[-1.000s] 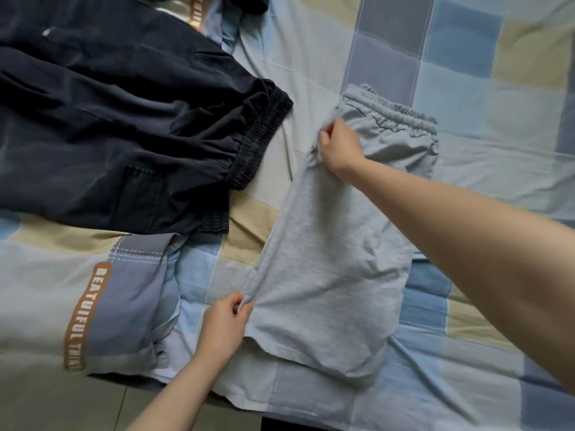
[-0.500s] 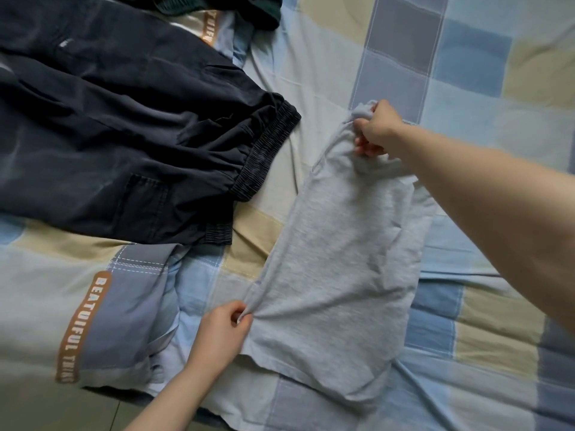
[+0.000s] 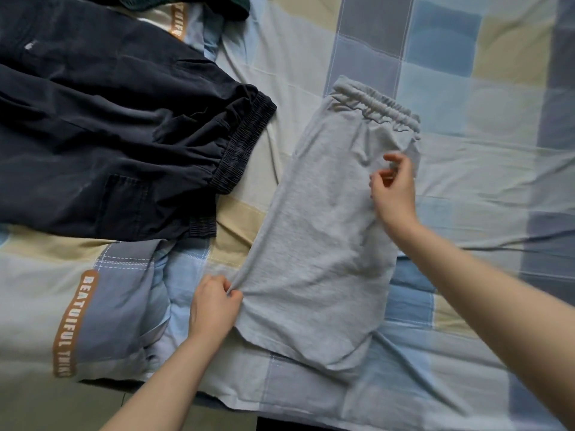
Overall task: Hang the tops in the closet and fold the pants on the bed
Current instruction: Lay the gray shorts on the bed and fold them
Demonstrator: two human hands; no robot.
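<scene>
Light grey shorts (image 3: 323, 231), folded in half lengthwise, lie on the checked bed sheet (image 3: 466, 169) with the elastic waistband at the far end. My left hand (image 3: 214, 303) pinches the near left corner of the leg hem. My right hand (image 3: 393, 188) hovers over the shorts' right edge just below the waistband, fingers parted and curled, holding nothing. Dark navy trousers (image 3: 118, 144) with an elastic waistband lie spread out to the left, apart from the grey shorts.
A dark green garment (image 3: 199, 3) peeks in at the top edge. The sheet carries an orange printed label (image 3: 74, 325) at the near left. The bed's near edge (image 3: 217, 405) runs along the bottom, with floor below it.
My right hand let go of the waistband and drew back toward me to the shorts' right side. The waistband now lies flat. My left hand kept its pinch on the hem.
</scene>
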